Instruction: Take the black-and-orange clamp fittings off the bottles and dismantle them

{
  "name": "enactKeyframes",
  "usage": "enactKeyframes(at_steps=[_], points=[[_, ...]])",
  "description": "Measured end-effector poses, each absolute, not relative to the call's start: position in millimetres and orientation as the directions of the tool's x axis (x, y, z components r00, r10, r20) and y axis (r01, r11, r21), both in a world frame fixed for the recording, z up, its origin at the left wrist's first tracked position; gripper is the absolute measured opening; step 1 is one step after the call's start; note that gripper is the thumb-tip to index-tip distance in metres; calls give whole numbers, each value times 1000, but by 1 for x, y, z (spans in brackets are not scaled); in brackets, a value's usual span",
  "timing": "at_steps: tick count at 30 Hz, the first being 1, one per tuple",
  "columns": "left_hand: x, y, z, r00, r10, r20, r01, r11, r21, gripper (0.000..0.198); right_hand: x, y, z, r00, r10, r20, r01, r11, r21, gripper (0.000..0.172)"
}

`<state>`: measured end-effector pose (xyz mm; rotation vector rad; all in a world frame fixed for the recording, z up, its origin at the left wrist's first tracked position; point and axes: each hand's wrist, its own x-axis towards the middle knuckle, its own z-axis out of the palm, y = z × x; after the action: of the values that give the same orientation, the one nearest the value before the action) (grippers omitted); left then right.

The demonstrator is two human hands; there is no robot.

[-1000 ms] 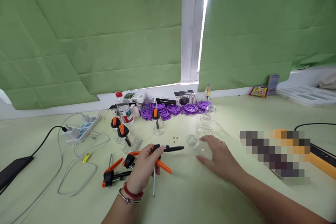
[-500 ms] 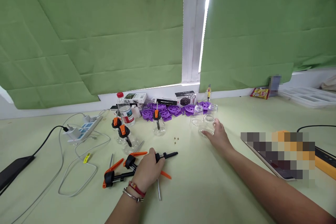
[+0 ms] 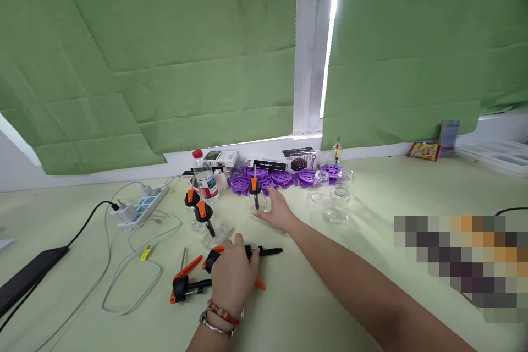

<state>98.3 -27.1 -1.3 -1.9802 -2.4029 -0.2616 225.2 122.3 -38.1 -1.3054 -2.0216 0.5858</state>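
My left hand (image 3: 235, 275) is closed over a black and orange bar clamp (image 3: 264, 253) that lies on the pale green table (image 3: 313, 308). My right hand (image 3: 278, 212) reaches forward across the table, fingers around a small clear glass jar (image 3: 260, 206) with an orange and black clamp (image 3: 254, 186) fixed on it. Two more jars with clamps (image 3: 201, 213) stand to the left. A second loose clamp (image 3: 185, 285) lies beside my left hand. Three bare glass jars (image 3: 336, 206) stand to the right.
Purple plastic discs (image 3: 284, 177), small boxes and a water bottle (image 3: 205, 179) line the wall under green blinds. A power strip (image 3: 140, 206) with white and black cables lies at the left. A blurred-out object sits at the right.
My right hand left the bare jars at the right and swung left to the clamped jar in the middle. My left hand lowered the clamp onto the table. The view shifted slightly.
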Motion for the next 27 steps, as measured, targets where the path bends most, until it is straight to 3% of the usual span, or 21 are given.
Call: enactKeyframes(at_steps=[5,8,10,14,17,19,21,23,25,27], points=[[96,-23,-5,-190,948,257,968,137,209,36,206,132,-38,-253,954,160,662,291,-691,71],[94,-22,-4,-192,916,353,928,52,370,45,215,123,-31,-259,936,238,670,352,-653,65],[94,-23,1,-225,894,389,842,-22,539,53,225,110,-23,-288,892,348,657,449,-606,67],[96,-28,17,-254,914,316,505,-154,849,65,251,66,-3,-423,728,539,568,677,-469,65],[99,-32,23,-220,945,243,374,-149,916,58,272,27,5,-507,646,570,497,760,-418,60],[103,-35,21,-250,940,233,346,-138,928,47,284,7,6,-489,664,565,436,747,-501,64],[108,-39,18,-277,926,257,344,-154,926,38,294,-7,5,-392,785,479,347,609,-713,75],[113,-45,14,-244,921,303,364,-202,909,34,300,-17,3,-329,918,222,152,283,-947,69],[117,-50,12,-177,926,333,378,-249,892,31,303,-24,1,-440,892,-101,-62,-142,-988,56],[120,-54,10,-119,943,311,373,-248,894,28,305,-31,-1,-565,787,-247,-160,-398,-903,49]])
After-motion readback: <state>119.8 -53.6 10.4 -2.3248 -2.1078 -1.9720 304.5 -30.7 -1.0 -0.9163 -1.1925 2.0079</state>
